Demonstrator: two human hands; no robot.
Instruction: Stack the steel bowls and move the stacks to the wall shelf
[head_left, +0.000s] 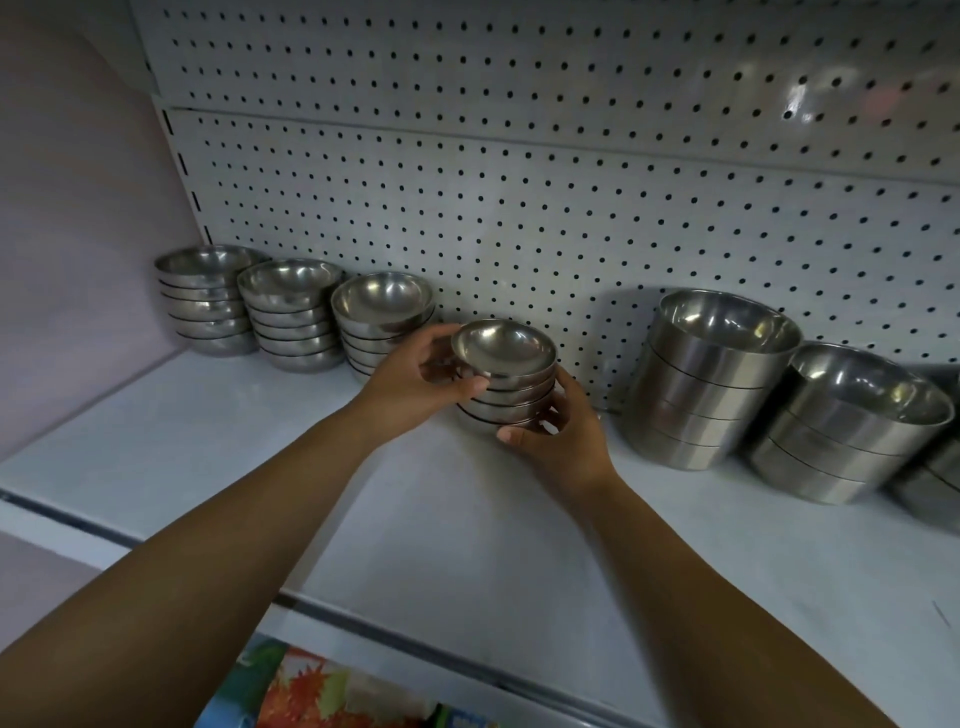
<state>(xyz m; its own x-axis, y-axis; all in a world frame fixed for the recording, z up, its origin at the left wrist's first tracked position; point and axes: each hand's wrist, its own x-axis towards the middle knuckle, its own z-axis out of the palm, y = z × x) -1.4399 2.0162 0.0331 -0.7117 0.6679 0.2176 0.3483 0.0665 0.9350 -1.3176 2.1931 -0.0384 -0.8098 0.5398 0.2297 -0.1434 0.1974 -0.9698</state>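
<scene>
A stack of several small steel bowls (506, 364) stands on the white wall shelf (467, 519), close to the pegboard back. My left hand (415, 379) grips its upper bowls from the left, thumb on the front. My right hand (558, 436) holds the stack's base from the right and front. To the left, three more stacks of small steel bowls (210, 301) (291, 314) (379, 314) line the back of the shelf.
Two stacks of larger straight-sided steel bowls (711, 374) (847, 421) stand to the right, with more steel at the right edge. The pegboard (519, 208) backs the shelf. A pink wall (78, 234) closes the left side. Colourful packaging (311, 691) lies below the shelf.
</scene>
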